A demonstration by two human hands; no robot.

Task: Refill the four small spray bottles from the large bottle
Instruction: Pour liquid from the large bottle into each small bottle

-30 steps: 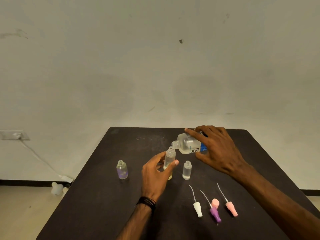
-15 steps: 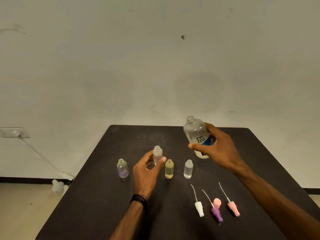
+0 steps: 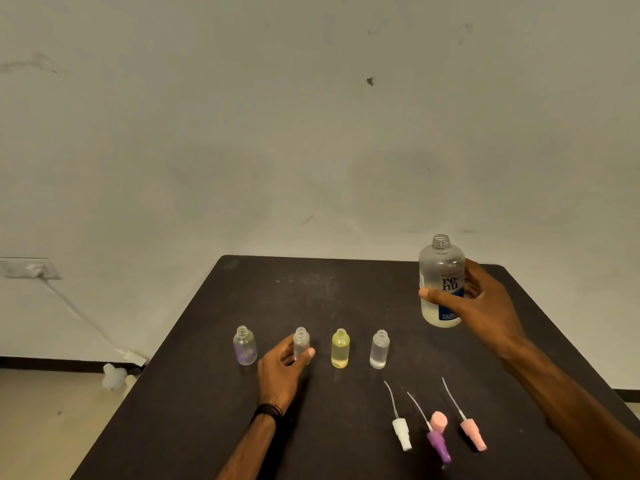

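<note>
Four small uncapped spray bottles stand in a row on the dark table (image 3: 346, 292): a purple-tinted one (image 3: 245, 346) at the left, a clear one (image 3: 301, 342), a yellow one (image 3: 340, 348) and another clear one (image 3: 379, 349). My left hand (image 3: 282, 368) is wrapped around the second bottle, which stands on the table. Over the table's right side, my right hand (image 3: 479, 304) holds the large clear bottle (image 3: 441, 282) upright, uncapped, with a blue label.
Three spray pump heads with dip tubes lie near the front right: white (image 3: 401, 433), purple (image 3: 439, 445) and pink (image 3: 472, 434), plus a pink cap (image 3: 438, 421). A wall stands close behind the table. A white plug and cable (image 3: 114, 375) lie on the floor at left.
My right hand tipped the large bottle upright and carried it away to the right. My left hand moved the small clear bottle left and set it into the row.
</note>
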